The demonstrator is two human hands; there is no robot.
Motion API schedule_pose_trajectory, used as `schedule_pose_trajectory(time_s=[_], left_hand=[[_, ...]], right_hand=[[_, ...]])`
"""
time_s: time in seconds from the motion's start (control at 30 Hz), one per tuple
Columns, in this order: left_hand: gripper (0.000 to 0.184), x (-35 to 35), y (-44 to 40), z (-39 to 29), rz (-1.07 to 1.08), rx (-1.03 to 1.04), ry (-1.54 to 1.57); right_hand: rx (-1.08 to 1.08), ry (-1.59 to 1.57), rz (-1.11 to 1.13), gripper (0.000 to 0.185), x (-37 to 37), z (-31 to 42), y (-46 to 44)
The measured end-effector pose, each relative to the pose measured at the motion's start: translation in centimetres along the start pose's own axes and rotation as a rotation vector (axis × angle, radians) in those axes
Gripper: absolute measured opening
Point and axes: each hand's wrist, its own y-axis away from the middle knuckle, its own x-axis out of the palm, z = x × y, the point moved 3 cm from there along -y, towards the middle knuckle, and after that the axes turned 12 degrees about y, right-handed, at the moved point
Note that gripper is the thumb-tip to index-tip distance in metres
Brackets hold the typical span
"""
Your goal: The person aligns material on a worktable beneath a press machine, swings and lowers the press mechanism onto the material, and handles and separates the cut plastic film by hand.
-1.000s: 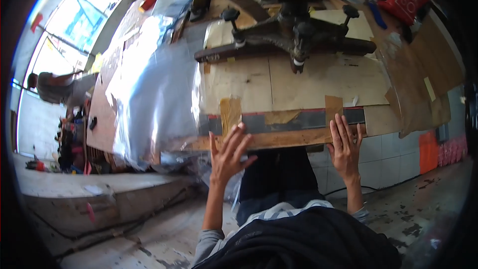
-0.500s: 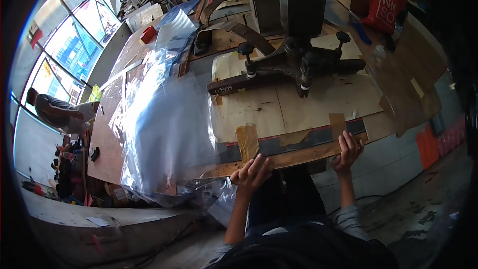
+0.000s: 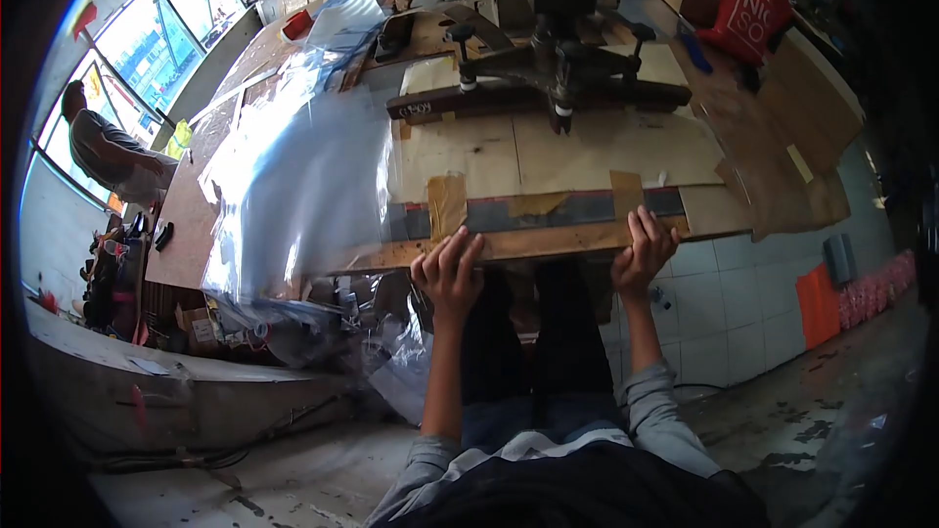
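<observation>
My left hand (image 3: pixel 450 272) grips the front edge of a wooden board (image 3: pixel 548 240), its fingers curled over the top beside a strip of brown tape (image 3: pixel 447 203). Further right, my right hand (image 3: pixel 644 249) holds the same edge below a second tape strip (image 3: pixel 626 196). A dark strip (image 3: pixel 509 210) runs along the board behind my fingers. Beyond it lies a pale sheet (image 3: pixel 567 156), under a dark metal clamp bar with knobs (image 3: pixel 548 96).
Clear plastic sheets (image 3: pixel 303 176) cover the table's left part. A red bag (image 3: pixel 751 10) and a blue-handled object (image 3: pixel 695 51) lie at the back right. Brown cardboard (image 3: pixel 792 127) hangs at the right. Another person (image 3: pixel 108 152) stands far left.
My hands, earlier spread flat over the board's front, have moved down onto its edge, with the fingers now curled over it. The camera view has shifted.
</observation>
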Motion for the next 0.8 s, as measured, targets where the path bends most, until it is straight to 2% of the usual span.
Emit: schedule_pose_trajectory(time_s=[0.23,0.3,0.37,0.6,0.8], left_hand=[[0.038,0.1,0.1,-0.2,-0.003,-0.030,0.010],[0.036,-0.2,0.9,-0.5,-0.010,-0.031,0.003],[0.030,1.2,0.2,0.1,-0.145,-0.013,0.019],[0.032,1.7,0.5,0.2,-0.191,0.037,-0.026],[0.027,1.9,0.9,0.5,-0.185,0.000,0.003]], right_hand=[[0.065,-0.057,-0.029,0.042,-0.2,0.3,-0.2],[0.067,-0.057,-0.006,0.041,-1.3,0.4,1.8],[0.075,-0.030,-0.046,0.041,0.2,0.4,-0.1],[0.073,-0.052,-0.057,0.040,0.4,0.3,0.4],[0.066,-0.030,-0.074,0.040,0.5,0.3,0.2]])
